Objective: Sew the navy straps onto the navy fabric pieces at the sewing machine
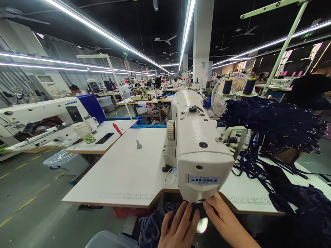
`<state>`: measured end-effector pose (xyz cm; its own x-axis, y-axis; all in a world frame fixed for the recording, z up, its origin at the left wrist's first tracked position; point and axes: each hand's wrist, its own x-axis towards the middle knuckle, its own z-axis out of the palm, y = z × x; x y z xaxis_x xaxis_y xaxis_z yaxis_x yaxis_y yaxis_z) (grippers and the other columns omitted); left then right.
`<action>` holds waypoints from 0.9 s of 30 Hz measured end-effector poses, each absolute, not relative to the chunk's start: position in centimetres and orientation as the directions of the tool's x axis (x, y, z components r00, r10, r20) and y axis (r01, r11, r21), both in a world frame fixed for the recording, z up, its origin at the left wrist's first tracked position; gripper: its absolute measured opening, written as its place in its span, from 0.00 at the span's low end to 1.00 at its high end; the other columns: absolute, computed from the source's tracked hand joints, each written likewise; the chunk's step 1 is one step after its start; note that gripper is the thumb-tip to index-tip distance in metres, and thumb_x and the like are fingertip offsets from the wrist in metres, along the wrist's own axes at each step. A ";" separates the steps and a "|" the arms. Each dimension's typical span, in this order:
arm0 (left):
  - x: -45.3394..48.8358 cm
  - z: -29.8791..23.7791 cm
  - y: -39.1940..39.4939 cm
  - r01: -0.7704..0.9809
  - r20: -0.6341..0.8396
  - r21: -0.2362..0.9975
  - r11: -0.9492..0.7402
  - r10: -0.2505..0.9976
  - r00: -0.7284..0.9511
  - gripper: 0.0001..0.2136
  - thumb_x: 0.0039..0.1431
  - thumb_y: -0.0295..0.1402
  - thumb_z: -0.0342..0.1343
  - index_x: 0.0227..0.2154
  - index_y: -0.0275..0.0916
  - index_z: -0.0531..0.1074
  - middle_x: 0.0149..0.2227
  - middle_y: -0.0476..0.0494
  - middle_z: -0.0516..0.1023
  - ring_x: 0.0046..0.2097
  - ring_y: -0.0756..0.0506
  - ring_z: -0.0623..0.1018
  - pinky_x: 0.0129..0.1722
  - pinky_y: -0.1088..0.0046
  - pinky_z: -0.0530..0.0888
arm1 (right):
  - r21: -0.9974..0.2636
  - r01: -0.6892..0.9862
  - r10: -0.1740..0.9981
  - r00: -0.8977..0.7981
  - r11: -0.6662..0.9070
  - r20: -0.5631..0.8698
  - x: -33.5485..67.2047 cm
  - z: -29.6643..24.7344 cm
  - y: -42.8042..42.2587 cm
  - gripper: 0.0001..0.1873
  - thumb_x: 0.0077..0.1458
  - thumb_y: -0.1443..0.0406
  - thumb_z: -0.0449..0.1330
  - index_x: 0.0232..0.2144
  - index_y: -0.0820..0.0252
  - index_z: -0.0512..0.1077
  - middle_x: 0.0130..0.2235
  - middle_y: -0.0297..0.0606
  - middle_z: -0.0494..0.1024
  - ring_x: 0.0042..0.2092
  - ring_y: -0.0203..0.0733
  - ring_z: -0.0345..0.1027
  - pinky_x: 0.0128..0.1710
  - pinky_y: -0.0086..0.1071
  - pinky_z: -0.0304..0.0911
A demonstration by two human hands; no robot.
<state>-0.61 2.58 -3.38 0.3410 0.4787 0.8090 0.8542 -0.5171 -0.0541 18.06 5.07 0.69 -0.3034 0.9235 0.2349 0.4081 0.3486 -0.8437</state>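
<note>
A white JUKI sewing machine (204, 162) stands in front of me, its head over the cut-out in the tabletop. Under the head, a dark navy fabric piece (198, 209) lies between my hands; the needle area is hidden. My left hand (179, 225) has its bent fingers on the fabric from the left. From the right, my right hand (219, 215) grips the fabric's edge close under the head, thumb and fingers together. A bunched heap of navy straps (152, 225) hangs beside my left hand. Below the fabric shows a round shiny metal part (202, 226).
On the white tabletop (124, 165) lies a small grey metal tool (139, 144). To the right are a large bundle of navy straps with metal rings (274, 120) and dark navy cloth (307, 210). A clear plastic bin (111, 240) stands at lower left; a cup (84, 132) and phone (104, 138) lie beyond.
</note>
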 end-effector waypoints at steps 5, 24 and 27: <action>-0.6 -3.1 2.3 0.857 0.796 -0.054 -0.512 0.497 0.347 0.14 0.70 0.35 0.44 0.49 0.52 0.73 0.50 0.58 0.78 0.53 0.55 0.74 0.65 0.73 0.46 | -0.852 0.405 0.928 -0.304 0.331 0.216 18.0 0.7 5.1 0.18 0.68 0.58 0.46 0.45 0.58 0.74 0.51 0.48 0.70 0.57 0.52 0.63 0.59 0.43 0.59; 0.5 -3.1 2.3 0.877 0.869 -0.001 -0.481 0.433 0.239 0.12 0.67 0.34 0.48 0.43 0.50 0.76 0.45 0.56 0.81 0.47 0.54 0.78 0.60 0.74 0.53 | -0.784 0.495 0.922 -0.283 0.375 0.263 18.0 -0.5 5.3 0.20 0.67 0.60 0.45 0.29 0.57 0.70 0.45 0.49 0.73 0.49 0.51 0.70 0.48 0.39 0.68; 0.5 -3.0 2.4 0.878 0.878 -0.002 -0.479 0.419 0.231 0.15 0.68 0.33 0.43 0.43 0.49 0.77 0.45 0.54 0.81 0.46 0.54 0.78 0.56 0.73 0.57 | -0.769 0.509 0.918 -0.288 0.387 0.271 18.1 -0.6 5.3 0.19 0.67 0.60 0.45 0.29 0.57 0.70 0.44 0.48 0.73 0.48 0.50 0.70 0.47 0.38 0.69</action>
<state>0.55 2.39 -2.99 0.2310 0.4195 0.8779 0.8779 -0.4789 -0.0022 18.08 5.32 -0.63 -0.2882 0.9183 0.2713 0.5095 0.3870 -0.7685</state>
